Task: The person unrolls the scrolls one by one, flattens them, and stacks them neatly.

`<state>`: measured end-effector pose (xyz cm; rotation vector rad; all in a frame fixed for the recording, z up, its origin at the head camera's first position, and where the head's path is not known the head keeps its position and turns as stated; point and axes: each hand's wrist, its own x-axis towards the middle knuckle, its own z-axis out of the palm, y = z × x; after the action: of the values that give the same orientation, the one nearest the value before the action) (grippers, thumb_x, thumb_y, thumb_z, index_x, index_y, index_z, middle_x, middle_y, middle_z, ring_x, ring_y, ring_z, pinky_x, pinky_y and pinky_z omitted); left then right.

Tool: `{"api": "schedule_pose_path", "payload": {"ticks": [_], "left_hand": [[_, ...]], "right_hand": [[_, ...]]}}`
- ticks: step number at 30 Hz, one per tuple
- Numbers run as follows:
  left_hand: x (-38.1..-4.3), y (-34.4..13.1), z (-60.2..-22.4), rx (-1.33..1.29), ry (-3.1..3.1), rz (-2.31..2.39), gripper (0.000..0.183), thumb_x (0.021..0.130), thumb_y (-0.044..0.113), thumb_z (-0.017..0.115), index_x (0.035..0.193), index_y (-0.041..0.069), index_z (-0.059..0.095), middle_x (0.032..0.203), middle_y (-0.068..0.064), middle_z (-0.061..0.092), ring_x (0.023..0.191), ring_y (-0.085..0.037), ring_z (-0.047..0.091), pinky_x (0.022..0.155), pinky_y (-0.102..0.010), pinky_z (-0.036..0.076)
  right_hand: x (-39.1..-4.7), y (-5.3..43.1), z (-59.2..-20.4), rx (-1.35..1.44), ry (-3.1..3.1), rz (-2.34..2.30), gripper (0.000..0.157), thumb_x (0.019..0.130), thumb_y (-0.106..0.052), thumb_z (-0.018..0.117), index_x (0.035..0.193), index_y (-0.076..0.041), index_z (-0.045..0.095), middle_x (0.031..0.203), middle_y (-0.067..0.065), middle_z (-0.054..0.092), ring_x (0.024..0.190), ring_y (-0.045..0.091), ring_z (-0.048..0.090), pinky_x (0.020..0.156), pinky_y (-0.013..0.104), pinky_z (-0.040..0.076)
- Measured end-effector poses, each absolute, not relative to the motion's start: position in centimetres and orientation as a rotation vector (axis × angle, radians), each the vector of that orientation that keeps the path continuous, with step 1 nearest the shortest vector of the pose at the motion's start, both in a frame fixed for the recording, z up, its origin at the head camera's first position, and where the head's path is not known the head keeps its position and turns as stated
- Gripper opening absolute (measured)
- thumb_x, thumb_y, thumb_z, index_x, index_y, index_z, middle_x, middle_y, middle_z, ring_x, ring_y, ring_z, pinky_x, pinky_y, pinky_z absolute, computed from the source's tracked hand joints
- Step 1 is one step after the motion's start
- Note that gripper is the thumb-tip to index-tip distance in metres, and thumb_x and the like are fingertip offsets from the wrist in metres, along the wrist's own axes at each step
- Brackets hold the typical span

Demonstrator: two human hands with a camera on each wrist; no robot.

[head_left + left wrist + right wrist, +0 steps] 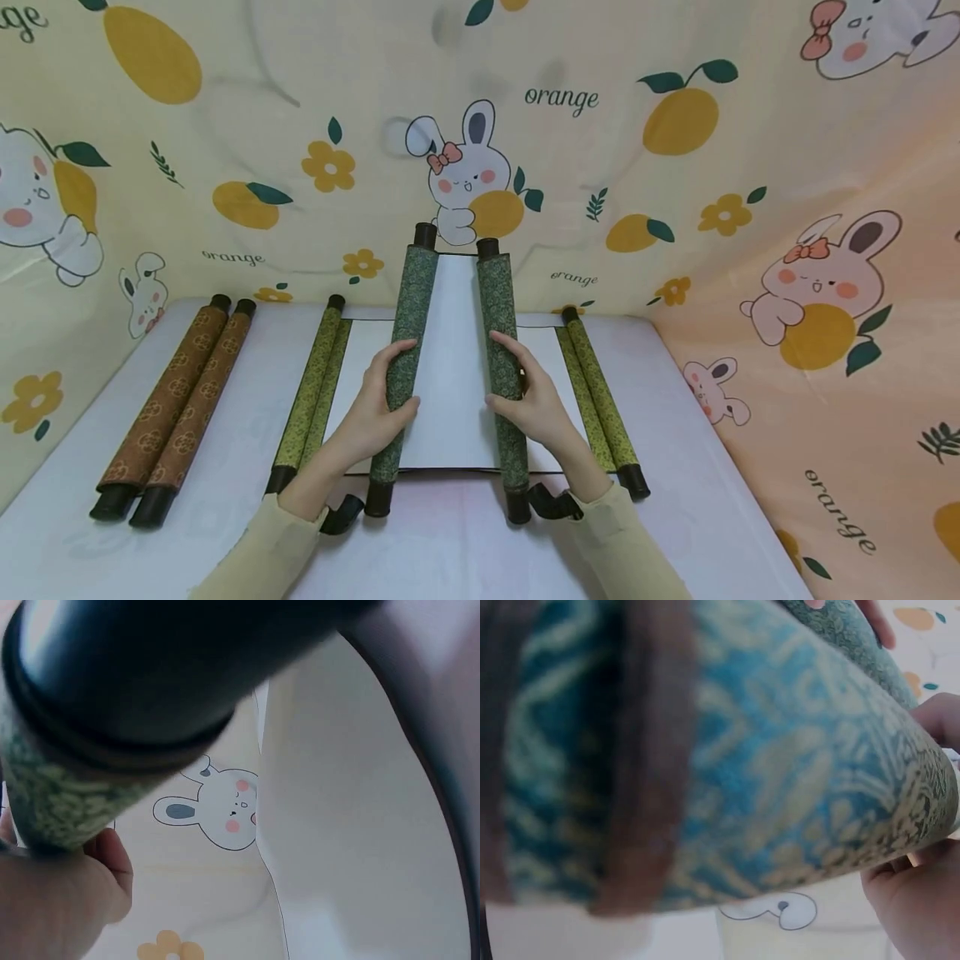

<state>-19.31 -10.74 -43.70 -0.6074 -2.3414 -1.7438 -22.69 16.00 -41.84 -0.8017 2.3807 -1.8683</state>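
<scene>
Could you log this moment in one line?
Left hand: grips dark-green roll | right hand: grips other dark-green roll | white sheet: between both rolls

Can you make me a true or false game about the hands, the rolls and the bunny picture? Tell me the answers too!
1. The left hand and the right hand each hold a dark green roll. True.
2. The brown rolls lie on the person's right. False: they lie on the left.
3. A white sheet stretches between the two dark green rolls. True.
4. The big middle bunny wears a blue bow. False: its bow is pinkish red.
5. The sleeves are black. False: they are pale yellowish.
</scene>
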Motion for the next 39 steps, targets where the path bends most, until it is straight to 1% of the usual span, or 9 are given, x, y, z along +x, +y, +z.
{"api": "schedule_pose_path", "payload": {"ticks": [7,11,15,19,25,28,31,34,39], "left_hand": [[-19.1,-11.1,-43.4,-0.566,-2.358,-1.739,0.079,0.094,-0.007,0.067,0.160,0.016,0.030,0.164,-0.017,0.024,0.155,-0.040,0.017,0.117,-0.069,0.020],[-18.9,-11.7,-43.3,-0.552,-2.391,-1.697,0.078,0.094,-0.005,0.068,0.160,0.017,0.034,0.162,-0.020,0.023,0.151,-0.043,0.024,0.114,-0.071,0.026],[-19.0,-12.6,-43.0,-0.568,-2.428,-1.668,0.074,0.094,-0.007,0.066,0.158,0.016,0.040,0.163,-0.024,0.019,0.150,-0.046,0.023,0.112,-0.072,0.028],[-19.2,-13.3,-42.6,-0.597,-2.464,-1.677,0.072,0.092,-0.009,0.062,0.157,0.015,0.043,0.164,-0.025,0.015,0.151,-0.048,0.021,0.105,-0.068,0.037],[-19.3,-13.8,-42.4,-0.623,-2.491,-1.675,0.076,0.088,-0.011,0.057,0.157,0.017,0.044,0.165,-0.024,0.015,0.151,-0.046,0.020,0.092,-0.055,0.039],[-19.2,-13.7,-42.4,-0.613,-2.487,-1.685,0.076,0.087,-0.013,0.055,0.157,0.015,0.043,0.163,-0.023,0.018,0.147,-0.042,0.024,0.094,-0.055,0.037],[-19.1,-13.4,-42.4,-0.589,-2.470,-1.688,0.075,0.087,-0.013,0.056,0.156,0.013,0.041,0.161,-0.023,0.022,0.145,-0.039,0.028,0.097,-0.056,0.035],[-18.9,-13.2,-42.3,-0.549,-2.461,-1.678,0.071,0.092,-0.006,0.066,0.156,0.010,0.040,0.160,-0.023,0.024,0.148,-0.041,0.025,0.109,-0.064,0.031],[-18.7,-13.6,-42.1,-0.498,-2.461,-1.621,0.083,0.087,0.004,0.084,0.156,0.012,0.038,0.160,-0.022,0.026,0.149,-0.044,0.026,0.114,-0.070,0.025]], "right_hand": [[-22.5,16.7,-41.7,-0.815,2.398,-1.859,0.088,0.089,0.013,0.069,0.159,-0.031,0.040,0.166,0.000,0.030,0.147,0.028,0.038,0.110,0.058,0.040],[-22.4,17.1,-41.7,-0.817,2.461,-1.803,0.086,0.089,0.012,0.070,0.159,-0.029,0.041,0.165,0.001,0.031,0.148,0.029,0.037,0.108,0.056,0.042],[-22.4,17.5,-41.4,-0.836,2.460,-1.802,0.084,0.089,0.013,0.069,0.159,-0.023,0.042,0.166,0.004,0.031,0.148,0.033,0.036,0.087,0.039,0.051],[-22.6,17.9,-41.2,-0.825,2.369,-1.852,0.082,0.089,0.017,0.062,0.159,-0.020,0.042,0.168,0.005,0.028,0.134,0.036,0.043,0.061,0.031,0.042],[-22.9,17.8,-41.1,-0.782,2.242,-1.919,0.088,0.085,0.023,0.051,0.160,-0.022,0.040,0.168,0.002,0.024,0.132,0.028,0.042,0.073,0.032,0.042],[-22.8,17.5,-41.0,-0.735,2.260,-1.911,0.085,0.088,0.019,0.059,0.159,-0.023,0.041,0.168,0.003,0.024,0.125,0.031,0.047,0.078,0.035,0.046],[-22.6,17.3,-40.9,-0.666,2.353,-1.859,0.084,0.088,0.007,0.075,0.158,-0.027,0.044,0.168,0.002,0.026,0.142,0.032,0.040,0.102,0.047,0.045],[-22.5,17.2,-40.8,-0.654,2.441,-1.793,0.088,0.085,-0.001,0.084,0.158,-0.029,0.043,0.169,0.001,0.026,0.156,0.027,0.021,0.119,0.058,0.029],[-22.9,17.6,-40.5,-0.798,2.518,-1.717,0.095,0.088,0.003,0.079,0.163,-0.032,0.033,0.171,-0.002,0.024,0.156,0.027,0.023,0.115,0.060,0.034]]}}
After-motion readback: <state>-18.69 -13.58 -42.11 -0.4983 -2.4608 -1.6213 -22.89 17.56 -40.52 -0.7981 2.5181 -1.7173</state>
